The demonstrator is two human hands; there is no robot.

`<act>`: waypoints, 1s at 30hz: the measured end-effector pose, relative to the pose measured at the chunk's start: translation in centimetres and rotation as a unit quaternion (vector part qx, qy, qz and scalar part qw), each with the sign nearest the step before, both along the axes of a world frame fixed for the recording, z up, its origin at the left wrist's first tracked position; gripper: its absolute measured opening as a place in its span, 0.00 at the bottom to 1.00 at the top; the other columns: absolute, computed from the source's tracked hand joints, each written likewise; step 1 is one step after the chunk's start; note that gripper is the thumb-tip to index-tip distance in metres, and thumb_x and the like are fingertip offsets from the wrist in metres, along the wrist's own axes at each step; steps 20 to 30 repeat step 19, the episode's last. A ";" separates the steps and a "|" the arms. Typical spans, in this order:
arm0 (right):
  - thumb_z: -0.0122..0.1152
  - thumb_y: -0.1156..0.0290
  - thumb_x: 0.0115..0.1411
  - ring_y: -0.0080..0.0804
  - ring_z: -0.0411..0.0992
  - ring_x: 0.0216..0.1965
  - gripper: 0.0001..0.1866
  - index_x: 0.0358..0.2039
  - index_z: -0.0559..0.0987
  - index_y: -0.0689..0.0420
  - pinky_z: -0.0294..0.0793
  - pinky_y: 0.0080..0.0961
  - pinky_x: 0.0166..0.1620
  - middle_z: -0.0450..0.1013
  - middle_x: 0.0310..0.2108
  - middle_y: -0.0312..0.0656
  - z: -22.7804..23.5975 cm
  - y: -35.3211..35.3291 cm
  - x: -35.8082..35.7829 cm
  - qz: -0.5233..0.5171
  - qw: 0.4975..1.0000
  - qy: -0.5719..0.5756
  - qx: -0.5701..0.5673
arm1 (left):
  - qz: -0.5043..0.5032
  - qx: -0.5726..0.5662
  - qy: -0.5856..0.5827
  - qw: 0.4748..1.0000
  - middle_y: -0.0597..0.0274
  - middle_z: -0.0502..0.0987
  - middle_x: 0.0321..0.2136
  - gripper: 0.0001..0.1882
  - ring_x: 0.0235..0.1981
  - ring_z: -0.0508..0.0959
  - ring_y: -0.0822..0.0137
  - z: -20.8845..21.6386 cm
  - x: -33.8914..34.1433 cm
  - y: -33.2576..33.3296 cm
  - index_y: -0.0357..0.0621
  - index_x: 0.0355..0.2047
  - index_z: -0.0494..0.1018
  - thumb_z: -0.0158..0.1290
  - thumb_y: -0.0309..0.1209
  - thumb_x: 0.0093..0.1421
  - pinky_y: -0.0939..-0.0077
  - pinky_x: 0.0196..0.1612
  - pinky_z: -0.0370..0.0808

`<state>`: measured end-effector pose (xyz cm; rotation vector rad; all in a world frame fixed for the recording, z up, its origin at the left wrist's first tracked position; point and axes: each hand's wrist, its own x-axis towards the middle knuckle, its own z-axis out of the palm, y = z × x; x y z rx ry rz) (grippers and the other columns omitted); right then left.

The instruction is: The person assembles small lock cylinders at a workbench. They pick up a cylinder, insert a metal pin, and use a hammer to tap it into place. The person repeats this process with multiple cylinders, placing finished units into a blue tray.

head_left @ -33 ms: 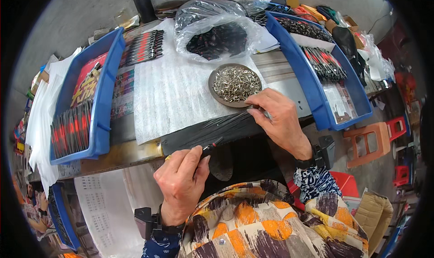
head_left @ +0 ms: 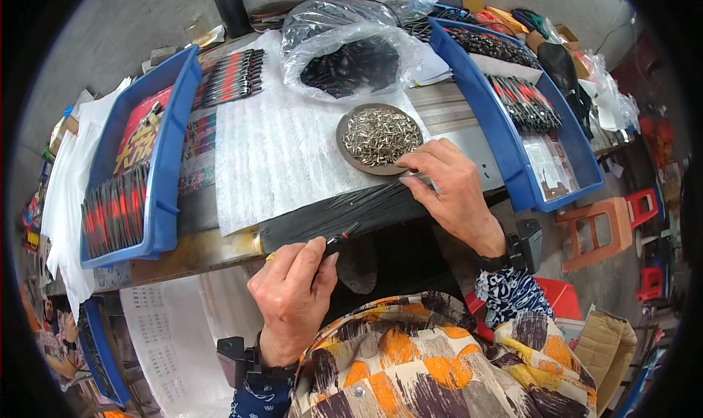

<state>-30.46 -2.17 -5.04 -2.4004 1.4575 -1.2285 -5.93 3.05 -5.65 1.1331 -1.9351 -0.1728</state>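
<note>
My left hand [head_left: 293, 293] is closed around a slim black pen-like piece with a red band [head_left: 341, 236], whose tip points up and to the right past the table's front edge. Small silver metal pieces [head_left: 381, 136] fill a round dish [head_left: 344, 154] on the table. At the dish's near right rim, the thumb and forefinger of my right hand [head_left: 450, 194] pinch together. Something small and greyish shows by those fingertips, too little of it to name. Behind the dish, an open clear plastic bag [head_left: 300, 63] holds many black parts with touches of red.
A blue tray [head_left: 165, 220] at left and another blue tray [head_left: 505, 161] at right hold black-and-red pen-like pieces. More such pieces [head_left: 234, 74] lie in a row on white foam sheeting [head_left: 256, 161]. Stools [head_left: 600, 231] stand at right; another person's arm [head_left: 66, 359] shows at lower left.
The pen-like piece in my left hand has turned very slightly, and more of its red band shows. My right hand stays at the dish's rim.
</note>
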 end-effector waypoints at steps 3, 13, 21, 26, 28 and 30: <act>0.68 0.76 0.47 0.42 0.70 0.36 0.14 0.37 0.80 0.57 0.72 0.34 0.37 0.72 0.33 0.41 -0.6 -0.6 -0.6 -0.018 0.997 0.069 -0.038 | 0.005 0.018 -0.001 1.000 0.58 0.77 0.25 0.15 0.24 0.77 0.59 -0.2 0.0 -0.2 0.38 0.34 0.77 0.65 0.19 0.44 0.70 0.28 0.74; 0.69 0.79 0.43 0.40 0.70 0.36 0.12 0.32 0.81 0.58 0.73 0.33 0.34 0.72 0.34 0.39 -1.8 -1.1 -0.5 -0.027 0.993 0.087 -0.078 | 0.009 0.038 -0.007 0.999 0.57 0.77 0.25 0.14 0.24 0.77 0.58 -0.5 0.1 -0.5 0.38 0.34 0.77 0.65 0.19 0.44 0.70 0.28 0.74; 0.67 0.80 0.45 0.40 0.70 0.36 0.11 0.32 0.81 0.58 0.73 0.32 0.35 0.72 0.34 0.39 -1.9 -1.7 -1.0 0.017 0.997 0.046 -0.062 | 0.006 0.046 -0.024 0.999 0.56 0.77 0.25 0.14 0.25 0.77 0.58 -0.3 0.1 -0.3 0.38 0.35 0.77 0.64 0.20 0.46 0.69 0.29 0.75; 0.67 0.80 0.45 0.40 0.70 0.36 0.11 0.32 0.81 0.58 0.73 0.32 0.35 0.72 0.34 0.39 -1.9 -1.7 -1.0 0.017 0.997 0.046 -0.062 | 0.006 0.046 -0.024 0.999 0.56 0.77 0.25 0.14 0.25 0.77 0.58 -0.3 0.1 -0.3 0.38 0.35 0.77 0.64 0.20 0.46 0.69 0.29 0.75; 0.67 0.80 0.45 0.40 0.70 0.36 0.11 0.32 0.81 0.58 0.73 0.32 0.35 0.72 0.34 0.39 -1.9 -1.7 -1.0 0.017 0.997 0.046 -0.062 | 0.006 0.046 -0.024 0.999 0.56 0.77 0.25 0.14 0.25 0.77 0.58 -0.3 0.1 -0.3 0.38 0.35 0.77 0.64 0.20 0.46 0.69 0.29 0.75; 0.67 0.80 0.45 0.40 0.70 0.36 0.11 0.32 0.81 0.58 0.73 0.32 0.35 0.72 0.34 0.39 -1.9 -1.7 -1.0 0.017 0.997 0.046 -0.062 | 0.006 0.046 -0.024 0.999 0.56 0.77 0.25 0.14 0.25 0.77 0.58 -0.3 0.1 -0.3 0.38 0.35 0.77 0.64 0.20 0.46 0.69 0.29 0.75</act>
